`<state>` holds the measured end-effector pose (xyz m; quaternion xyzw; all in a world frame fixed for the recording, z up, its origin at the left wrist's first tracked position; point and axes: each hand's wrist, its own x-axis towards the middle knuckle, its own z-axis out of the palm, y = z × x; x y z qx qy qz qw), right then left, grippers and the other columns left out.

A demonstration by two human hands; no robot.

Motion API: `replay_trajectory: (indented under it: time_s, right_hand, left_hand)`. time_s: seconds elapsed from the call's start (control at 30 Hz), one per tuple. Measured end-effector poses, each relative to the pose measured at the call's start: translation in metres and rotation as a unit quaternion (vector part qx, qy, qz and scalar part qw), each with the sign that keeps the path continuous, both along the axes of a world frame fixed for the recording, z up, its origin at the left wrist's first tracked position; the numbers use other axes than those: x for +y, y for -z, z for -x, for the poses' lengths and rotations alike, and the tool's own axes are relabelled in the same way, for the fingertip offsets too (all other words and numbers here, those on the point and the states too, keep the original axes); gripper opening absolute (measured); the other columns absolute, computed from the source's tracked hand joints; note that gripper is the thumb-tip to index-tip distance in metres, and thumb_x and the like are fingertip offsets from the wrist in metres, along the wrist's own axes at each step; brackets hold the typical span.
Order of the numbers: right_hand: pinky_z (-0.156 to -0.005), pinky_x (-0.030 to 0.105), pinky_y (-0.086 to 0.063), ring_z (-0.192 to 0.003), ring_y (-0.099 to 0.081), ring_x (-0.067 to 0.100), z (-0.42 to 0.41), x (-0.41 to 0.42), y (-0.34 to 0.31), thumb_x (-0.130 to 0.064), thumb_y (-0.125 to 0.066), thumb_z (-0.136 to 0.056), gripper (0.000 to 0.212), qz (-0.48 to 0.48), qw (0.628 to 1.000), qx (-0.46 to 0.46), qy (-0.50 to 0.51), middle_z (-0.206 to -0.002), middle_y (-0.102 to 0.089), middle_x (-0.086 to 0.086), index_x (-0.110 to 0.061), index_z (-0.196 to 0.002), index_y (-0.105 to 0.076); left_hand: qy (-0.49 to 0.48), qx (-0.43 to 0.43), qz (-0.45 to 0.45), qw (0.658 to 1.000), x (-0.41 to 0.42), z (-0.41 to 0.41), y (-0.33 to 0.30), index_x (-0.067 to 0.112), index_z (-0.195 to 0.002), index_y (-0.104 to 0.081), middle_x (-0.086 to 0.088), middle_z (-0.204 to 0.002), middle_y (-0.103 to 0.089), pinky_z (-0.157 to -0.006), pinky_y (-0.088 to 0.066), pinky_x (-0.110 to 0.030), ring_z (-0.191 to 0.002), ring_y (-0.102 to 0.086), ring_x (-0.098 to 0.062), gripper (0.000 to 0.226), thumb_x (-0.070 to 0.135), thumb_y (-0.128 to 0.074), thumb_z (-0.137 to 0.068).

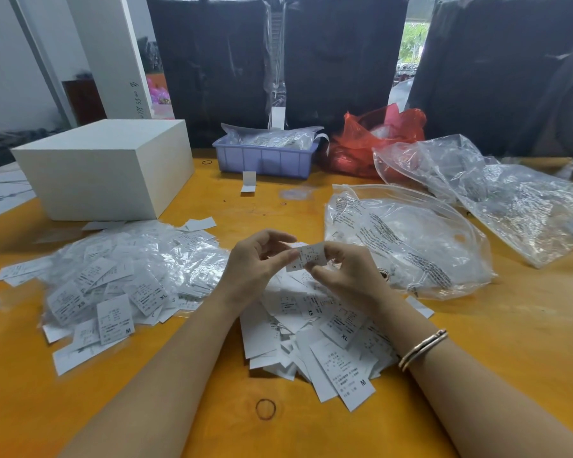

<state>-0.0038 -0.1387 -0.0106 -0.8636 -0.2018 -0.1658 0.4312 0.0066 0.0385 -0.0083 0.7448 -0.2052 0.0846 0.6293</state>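
Desk (510, 325) in orange, seen from the near edge. At the far left corner, white box (106, 166); just in front of it, toward the left edge, heap of sleeved labels (119, 276) in small clear covers. Over the middle of the desk, left hand (255, 262) raised, thumb and forefinger closed on the left end of one small printed label (306, 256), other fingers loosely curled and apart above it. Behind, at the far edge, purple tray (265, 160); by the near edge, between the forearms, rubber band (265, 408). Label held between both hands, lifted clear of the loose pile of labels (328, 332) lying under it. Then right hand (344, 272), fingers curled tight round the right end of the label, with bracelet (422, 348) on the wrist. Just right of this hand, toward the right edge, clear printed bag (411, 242).
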Motion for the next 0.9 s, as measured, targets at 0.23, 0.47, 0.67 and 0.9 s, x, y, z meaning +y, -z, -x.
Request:
replay_trajectory:
  time_s: [0.23,0.47,0.67,0.9]
  right_hand:
    - [-0.063,0.031,-0.050,-0.069,-0.063,0.018,-0.003,0.000,0.001,-0.007,-0.062,-0.081,0.013,-0.052,0.997,0.021,0.059,-0.074,-0.069,0.005,-0.014,-0.089,-0.070]
    - [-0.072,0.043,-0.052,-0.078,-0.067,0.028,-0.002,-0.003,-0.005,-0.007,-0.055,-0.092,0.016,-0.190,0.980,0.042,0.035,-0.084,-0.071,0.007,-0.015,-0.097,-0.067]
    - [-0.066,0.011,-0.047,-0.070,-0.067,0.004,0.001,-0.006,-0.010,0.002,-0.054,-0.090,0.019,-0.253,0.966,0.031,-0.039,-0.080,-0.069,-0.002,-0.013,-0.091,-0.065]
    - [-0.069,0.015,-0.048,-0.069,-0.064,0.005,0.001,-0.010,-0.007,0.006,-0.054,-0.088,0.024,-0.177,0.984,0.005,-0.026,-0.073,-0.067,0.000,-0.016,-0.086,-0.064]
  left_hand:
    - [0.038,0.011,-0.004,0.999,0.001,0.000,-0.001,0.022,-0.097,-0.065,0.005,-0.083,-0.072,-0.075,-0.053,-0.018,-0.085,-0.069,-0.010,0.024,0.004,-0.069,-0.081]
    - [0.010,-0.012,-0.005,1.000,0.003,0.000,-0.001,0.023,-0.102,-0.063,0.000,-0.084,-0.069,-0.076,-0.052,-0.016,-0.081,-0.066,-0.008,0.034,-0.003,-0.069,-0.080]
    - [-0.002,-0.042,-0.034,0.999,0.003,-0.001,-0.001,0.025,-0.103,-0.061,0.003,-0.083,-0.067,-0.081,-0.054,-0.025,-0.081,-0.065,-0.010,0.035,0.001,-0.070,-0.080]
    - [-0.005,-0.047,-0.035,0.998,0.004,-0.002,0.000,0.027,-0.102,-0.062,0.006,-0.082,-0.066,-0.080,-0.054,-0.024,-0.080,-0.064,-0.009,0.036,0.001,-0.070,-0.079]
